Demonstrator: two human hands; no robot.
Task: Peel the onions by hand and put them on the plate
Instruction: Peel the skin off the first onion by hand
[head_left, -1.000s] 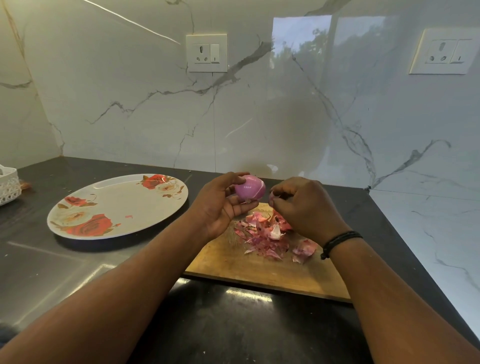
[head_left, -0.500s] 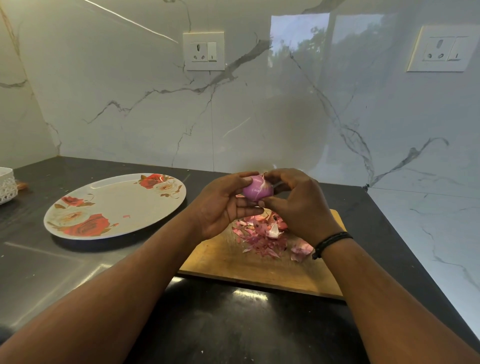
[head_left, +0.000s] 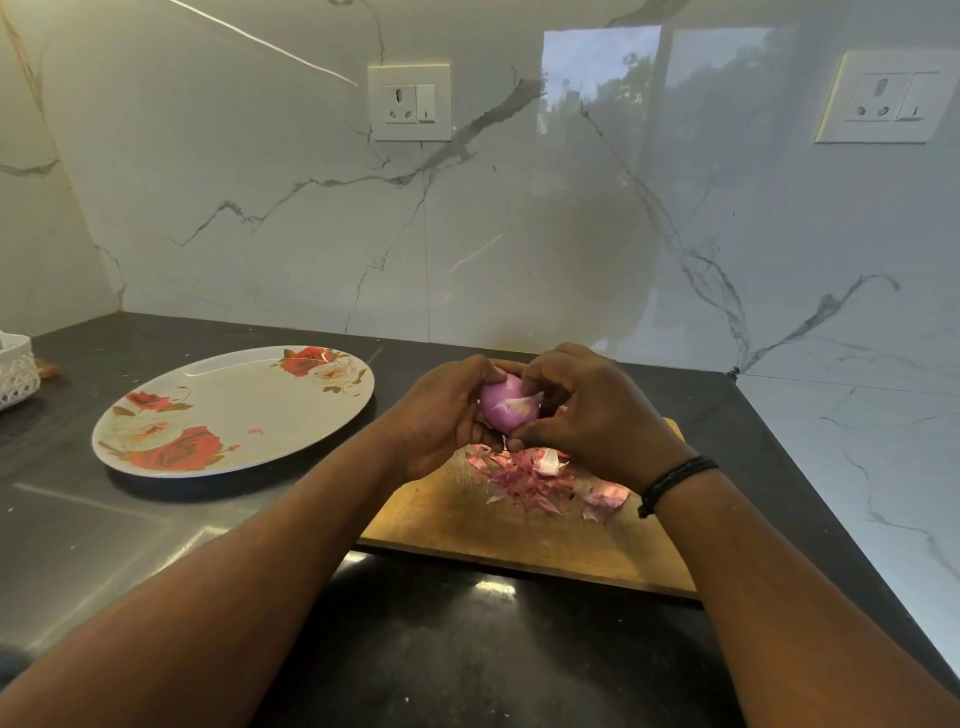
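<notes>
A small pink onion (head_left: 506, 404) is held above the far end of a wooden cutting board (head_left: 457, 525). My left hand (head_left: 441, 415) cups it from the left with curled fingers. My right hand (head_left: 592, 415) grips it from the right, fingers over the top and thumb underneath, at a pale loose flap of skin. A pile of pink onion peels (head_left: 535, 478) lies on the board below the hands. The oval white plate (head_left: 234, 410) with red roses sits to the left on the dark counter, holding only a tiny pink scrap.
A white lattice basket (head_left: 15, 369) stands at the far left edge. The marble wall with two sockets rises behind the counter, and a second marble wall closes the right side.
My right hand moved left from beside the onion and closed around it. Both hands now hold the onion together, slightly lower over the board.
</notes>
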